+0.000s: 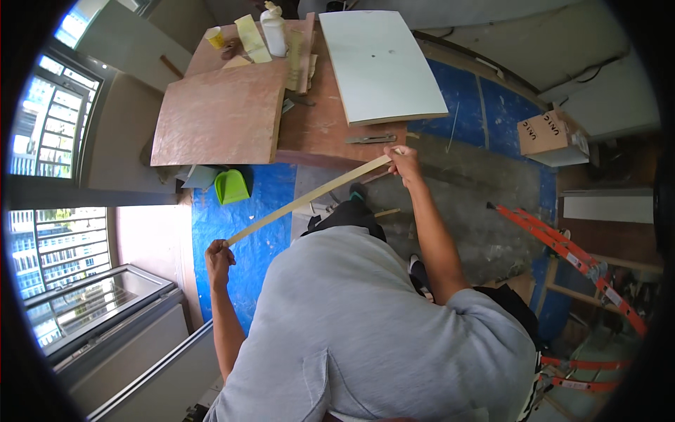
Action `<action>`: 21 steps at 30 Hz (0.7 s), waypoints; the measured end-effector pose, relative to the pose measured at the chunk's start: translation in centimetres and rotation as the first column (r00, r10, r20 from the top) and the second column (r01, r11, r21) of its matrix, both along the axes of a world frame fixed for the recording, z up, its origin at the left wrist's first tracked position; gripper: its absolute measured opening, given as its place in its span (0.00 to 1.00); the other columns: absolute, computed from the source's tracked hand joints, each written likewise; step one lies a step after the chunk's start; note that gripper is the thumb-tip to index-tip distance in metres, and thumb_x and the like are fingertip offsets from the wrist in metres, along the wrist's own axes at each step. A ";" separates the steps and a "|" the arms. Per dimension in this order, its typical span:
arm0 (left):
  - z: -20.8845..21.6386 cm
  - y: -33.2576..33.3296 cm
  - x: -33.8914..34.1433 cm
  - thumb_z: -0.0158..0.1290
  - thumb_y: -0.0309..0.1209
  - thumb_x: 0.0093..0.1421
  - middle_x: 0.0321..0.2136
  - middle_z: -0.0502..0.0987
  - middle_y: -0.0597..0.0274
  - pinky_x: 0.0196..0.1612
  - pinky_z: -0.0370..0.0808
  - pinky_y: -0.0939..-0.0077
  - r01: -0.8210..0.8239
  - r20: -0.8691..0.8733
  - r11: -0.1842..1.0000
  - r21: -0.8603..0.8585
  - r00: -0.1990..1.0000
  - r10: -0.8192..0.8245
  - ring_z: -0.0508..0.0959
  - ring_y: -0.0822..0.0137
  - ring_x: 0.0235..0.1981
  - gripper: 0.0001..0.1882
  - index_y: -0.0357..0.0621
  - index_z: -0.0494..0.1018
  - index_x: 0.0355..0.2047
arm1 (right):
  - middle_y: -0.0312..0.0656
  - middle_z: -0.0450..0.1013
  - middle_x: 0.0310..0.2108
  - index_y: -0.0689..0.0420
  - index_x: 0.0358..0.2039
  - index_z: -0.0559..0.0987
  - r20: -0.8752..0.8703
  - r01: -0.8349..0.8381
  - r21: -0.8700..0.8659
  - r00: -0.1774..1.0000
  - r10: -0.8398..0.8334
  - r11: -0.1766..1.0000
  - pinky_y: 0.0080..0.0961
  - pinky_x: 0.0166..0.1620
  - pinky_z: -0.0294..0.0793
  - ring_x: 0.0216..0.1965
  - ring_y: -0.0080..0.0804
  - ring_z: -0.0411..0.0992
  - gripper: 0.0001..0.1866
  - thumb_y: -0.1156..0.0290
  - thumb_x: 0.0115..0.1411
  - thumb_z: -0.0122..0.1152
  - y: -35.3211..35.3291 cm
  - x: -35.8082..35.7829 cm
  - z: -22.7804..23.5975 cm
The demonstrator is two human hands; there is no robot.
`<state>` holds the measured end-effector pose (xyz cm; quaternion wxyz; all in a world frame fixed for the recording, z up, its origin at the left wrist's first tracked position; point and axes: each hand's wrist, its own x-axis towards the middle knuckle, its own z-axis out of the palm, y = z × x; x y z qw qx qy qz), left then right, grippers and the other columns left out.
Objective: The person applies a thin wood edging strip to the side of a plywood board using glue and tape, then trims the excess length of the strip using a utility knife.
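A long, thin, pale wooden strip (309, 199) stretches slantwise in front of my body, its right end higher in the picture. My left hand (219, 263) is closed around its lower left end, over the blue sheet. Near the other end, my right hand (406, 167) pinches the strip beside the workbench edge. Close to that hand, a grey metal utility knife (371, 139) lies on the brown workbench (320, 133). A white panel (380, 67) rests on the bench behind the knife. To its left, a reddish plywood board (219, 116) overhangs the bench's front.
A white bottle (273, 32), a yellow cup (214, 36) and wood scraps stand at the bench's back. A green dustpan (231, 187) sits on the blue floor sheet (264, 204). At right are an orange ladder (562, 246) and a cardboard box (552, 133); windows line the left.
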<state>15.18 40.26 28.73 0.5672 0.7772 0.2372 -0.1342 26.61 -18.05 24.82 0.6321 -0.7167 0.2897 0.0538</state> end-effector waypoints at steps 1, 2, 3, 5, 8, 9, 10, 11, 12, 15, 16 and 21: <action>-0.3 -0.5 0.6 0.53 0.29 0.71 0.17 0.74 0.64 0.21 0.69 0.78 0.002 0.000 1.000 -0.018 1.000 -0.002 0.72 0.75 0.16 0.09 0.35 0.78 0.41 | 0.32 0.74 0.21 0.61 0.41 0.82 0.016 0.039 0.033 0.999 -0.040 0.999 0.17 0.16 0.59 0.15 0.15 0.67 0.15 0.60 0.70 0.65 -0.6 0.2 0.3; -0.4 -1.3 1.1 0.54 0.29 0.71 0.18 0.74 0.64 0.21 0.69 0.78 -0.003 0.005 0.999 -0.051 1.000 0.004 0.72 0.75 0.17 0.09 0.34 0.78 0.42 | 0.32 0.73 0.21 0.60 0.41 0.82 0.013 0.069 0.093 0.997 -0.070 0.993 0.17 0.16 0.59 0.15 0.15 0.66 0.15 0.59 0.71 0.65 -1.7 0.5 0.2; -0.1 -2.4 2.1 0.54 0.29 0.71 0.19 0.75 0.65 0.22 0.69 0.78 0.000 0.009 0.996 -0.086 1.000 0.001 0.72 0.75 0.17 0.09 0.34 0.79 0.42 | 0.31 0.72 0.21 0.60 0.41 0.82 0.010 0.106 0.151 0.994 -0.109 0.983 0.16 0.17 0.59 0.15 0.15 0.65 0.16 0.58 0.71 0.64 -3.4 0.8 -0.1; 0.1 -5.1 4.0 0.55 0.29 0.71 0.21 0.76 0.64 0.24 0.69 0.78 -0.018 0.003 0.982 -0.188 1.000 0.019 0.72 0.74 0.19 0.10 0.34 0.80 0.43 | 0.31 0.69 0.22 0.59 0.42 0.82 -0.016 0.171 0.320 0.984 -0.175 0.932 0.16 0.21 0.65 0.19 0.17 0.66 0.17 0.56 0.72 0.62 -7.5 1.2 -0.9; -0.2 -9.4 6.3 0.56 0.29 0.70 0.24 0.77 0.63 0.28 0.70 0.79 -0.091 -0.022 0.918 -0.387 0.996 0.089 0.73 0.73 0.22 0.10 0.33 0.80 0.44 | 0.32 0.72 0.26 0.58 0.42 0.82 -0.009 0.228 0.443 0.968 -0.250 0.867 0.20 0.30 0.74 0.26 0.20 0.72 0.16 0.57 0.72 0.62 -13.1 1.3 -1.9; -0.6 -11.0 7.1 0.57 0.29 0.70 0.25 0.78 0.62 0.29 0.70 0.79 -0.107 -0.021 0.882 -0.459 0.994 0.109 0.73 0.73 0.23 0.11 0.33 0.80 0.45 | 0.34 0.76 0.30 0.57 0.43 0.82 0.027 0.230 0.497 0.960 -0.280 0.837 0.25 0.39 0.79 0.33 0.24 0.76 0.13 0.59 0.72 0.63 -14.8 1.2 -2.3; -1.0 -12.5 8.0 0.58 0.29 0.69 0.26 0.78 0.61 0.30 0.70 0.79 -0.123 -0.022 0.840 -0.529 0.991 0.131 0.74 0.73 0.24 0.11 0.32 0.80 0.46 | 0.34 0.77 0.32 0.57 0.44 0.82 0.061 0.209 0.489 0.960 -0.273 0.847 0.25 0.40 0.80 0.34 0.24 0.77 0.12 0.61 0.71 0.63 -16.7 1.3 -2.6; -1.3 -13.9 8.9 0.59 0.28 0.68 0.26 0.78 0.62 0.31 0.71 0.79 -0.080 -0.018 0.874 -0.479 0.997 0.082 0.74 0.73 0.25 0.12 0.32 0.80 0.47 | 0.35 0.78 0.33 0.57 0.44 0.81 0.095 0.187 0.480 0.960 -0.263 0.857 0.26 0.41 0.80 0.35 0.25 0.78 0.11 0.62 0.71 0.63 -18.5 1.6 -2.9; -1.3 -15.4 9.7 0.59 0.27 0.67 0.26 0.78 0.62 0.32 0.71 0.79 -0.036 -0.022 0.905 -0.424 0.999 0.029 0.74 0.73 0.25 0.13 0.31 0.79 0.48 | 0.36 0.79 0.35 0.57 0.44 0.81 0.121 0.170 0.472 0.960 -0.254 0.865 0.27 0.42 0.81 0.36 0.26 0.79 0.10 0.64 0.71 0.63 -20.2 1.4 -3.3; 0.1 -21.1 12.7 0.61 0.25 0.63 0.26 0.78 0.63 0.33 0.73 0.78 0.186 0.114 0.949 -0.255 0.980 -0.162 0.75 0.73 0.26 0.15 0.32 0.79 0.49 | 0.37 0.80 0.41 0.61 0.53 0.80 0.231 0.104 0.373 0.952 -0.201 0.922 0.27 0.44 0.82 0.38 0.27 0.79 0.14 0.72 0.69 0.64 -24.9 1.5 -2.2; 0.5 -22.7 13.5 0.62 0.24 0.62 0.26 0.78 0.63 0.34 0.73 0.77 0.262 0.178 0.946 -0.192 0.957 -0.229 0.75 0.73 0.26 0.16 0.32 0.79 0.49 | 0.38 0.80 0.41 0.61 0.54 0.79 0.265 0.080 0.344 0.947 -0.179 0.936 0.27 0.44 0.82 0.39 0.28 0.80 0.16 0.74 0.68 0.64 -26.3 1.7 -1.5; -1.0 -26.8 18.7 0.63 0.25 0.59 0.22 0.79 0.61 0.30 0.76 0.74 0.474 0.102 0.845 0.247 0.854 -0.509 0.78 0.71 0.24 0.05 0.34 0.80 0.33 | 0.39 0.80 0.39 0.64 0.53 0.79 0.140 -0.106 0.048 0.985 0.098 0.993 0.23 0.40 0.81 0.36 0.23 0.79 0.19 0.79 0.62 0.69 -34.7 3.2 -2.8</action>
